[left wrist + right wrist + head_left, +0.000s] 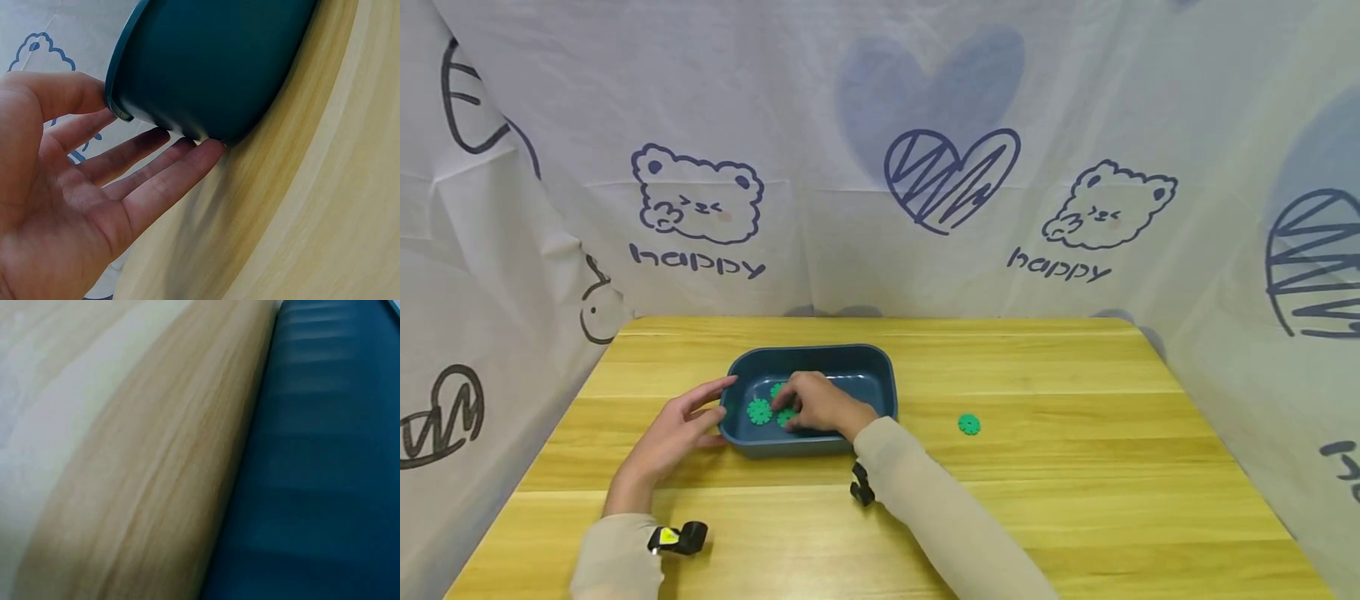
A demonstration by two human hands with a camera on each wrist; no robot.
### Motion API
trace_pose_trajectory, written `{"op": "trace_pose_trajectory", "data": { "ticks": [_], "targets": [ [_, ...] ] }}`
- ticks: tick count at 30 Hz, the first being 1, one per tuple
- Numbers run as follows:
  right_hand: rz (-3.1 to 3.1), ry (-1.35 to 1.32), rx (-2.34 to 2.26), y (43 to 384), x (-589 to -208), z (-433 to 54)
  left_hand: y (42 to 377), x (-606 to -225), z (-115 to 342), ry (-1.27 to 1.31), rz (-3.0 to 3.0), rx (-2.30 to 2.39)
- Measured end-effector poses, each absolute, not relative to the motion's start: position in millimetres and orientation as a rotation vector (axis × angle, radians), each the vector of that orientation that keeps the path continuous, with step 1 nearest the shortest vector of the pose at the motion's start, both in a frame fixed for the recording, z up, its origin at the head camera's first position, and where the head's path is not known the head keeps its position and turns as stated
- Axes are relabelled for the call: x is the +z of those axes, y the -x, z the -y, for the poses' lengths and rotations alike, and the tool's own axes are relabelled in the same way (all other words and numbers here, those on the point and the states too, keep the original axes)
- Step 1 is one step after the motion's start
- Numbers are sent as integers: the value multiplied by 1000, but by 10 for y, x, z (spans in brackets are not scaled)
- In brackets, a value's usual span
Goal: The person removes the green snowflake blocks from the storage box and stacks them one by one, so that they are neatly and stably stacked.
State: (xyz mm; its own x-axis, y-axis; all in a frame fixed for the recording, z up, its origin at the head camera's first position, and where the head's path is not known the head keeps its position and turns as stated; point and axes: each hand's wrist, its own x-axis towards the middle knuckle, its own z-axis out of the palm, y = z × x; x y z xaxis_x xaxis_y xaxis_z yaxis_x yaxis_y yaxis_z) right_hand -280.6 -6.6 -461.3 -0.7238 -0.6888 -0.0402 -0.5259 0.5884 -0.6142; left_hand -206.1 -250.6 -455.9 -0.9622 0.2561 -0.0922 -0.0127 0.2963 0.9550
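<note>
A dark blue rectangular tray [865, 446] with rounded corners stands on the table. Inside, at its left end, lie green notched discs [760, 411], like flat snowflake-shaped building pieces. My left hand [673, 433] is at the tray's left end, fingers extended; in the left wrist view its fingertips [209, 150] touch the tray's outer wall. Reaching over the near rim, my right hand [820, 404] is down inside the tray, thumb and fingers bent around a green disc [786, 417]. I cannot tell whether it grips that disc. The right wrist view shows only the tray's side and the table.
One more green disc [969, 424] lies on the wooden table [1075, 500], right of the tray. White cloth [820, 233] with bear and heart drawings hangs behind the table and along both sides.
</note>
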Motion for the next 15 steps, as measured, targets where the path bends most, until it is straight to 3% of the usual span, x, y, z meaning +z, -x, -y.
{"op": "trace_pose_trajectory", "data": {
  "ticks": [15],
  "targets": [
    [-2551, 1002, -822, 2795, -4613, 49, 2050, -4596, 2530, -263, -2355, 1725]
  ]
}}
